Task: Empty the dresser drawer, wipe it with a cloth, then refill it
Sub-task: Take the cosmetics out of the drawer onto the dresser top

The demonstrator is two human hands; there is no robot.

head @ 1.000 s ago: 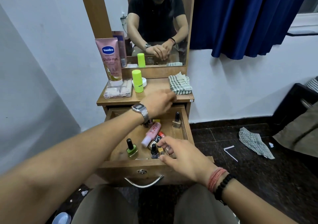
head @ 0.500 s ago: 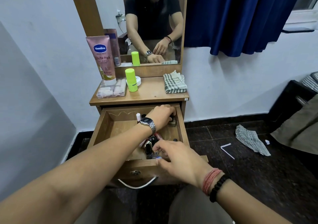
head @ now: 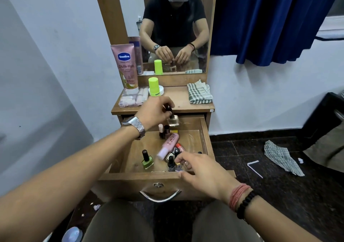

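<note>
Drawer is standing pulled open, still holding bottles. Left hand is pinching a clear nail-polish bottle by its cap, lifting it above the drawer's back, having dipped inside half a second ago. Right hand is seemingly curling round a small item near the drawer's front.

**Wood, glass, plastic, cloth and stone**

We see a drawer and dresser top of matt brown wood, the drawer floor scuffed and streaked pale. Its handle is polished metal, bright with reflections. The small bottle our left hand lifts looks like clear glass under a dark glossy cap. The green nail polish is glossy too. The pink tube is smooth plastic with a soft sheen. The folded cloth is woven, checked fabric. The floor is dark speckled stone.
</note>
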